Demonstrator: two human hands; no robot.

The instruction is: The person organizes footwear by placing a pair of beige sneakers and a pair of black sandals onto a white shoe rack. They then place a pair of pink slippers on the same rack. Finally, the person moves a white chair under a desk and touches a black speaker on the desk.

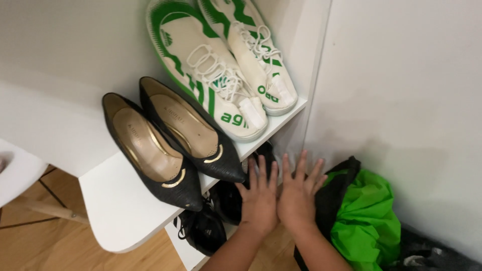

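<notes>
- Here, a white shelf board (125, 200) juts out from a white shelving unit set against a pale wall, with a wood floor (30, 246) showing below it at the lower left.
- A rounded white seat (17, 173) on light wooden legs stands at the far left edge, just beside the shelf.
- On the shelf's near part sit two black pointed pumps (165, 145), side by side, toes toward the camera, with tan insoles and a thin gold band across each.
- Behind them, farther in, lie two white sneakers (226, 65) with green stripes and green lettering on the toes, their white laces loose.
- Right of the shelving unit, on the floor against the wall, slumps a bright green bag (369, 221) with a black edge; a dark crumpled sheet lies at the lower right corner.
- Under the shelf board, on the lower level, rest black shoes (213, 221), glossy and dark, with black laces visible on the nearer one; they are partly hidden by the board above.
- The left hand (258, 198) is spread flat, fingers straight and slightly apart, lying at the edge of the black shoes; it grips nothing.
- The right hand (298, 193) lies just beside it, thumbs nearly touching, also opened flat with fingers fanned, close to the green bag's black edge and holding nothing.
</notes>
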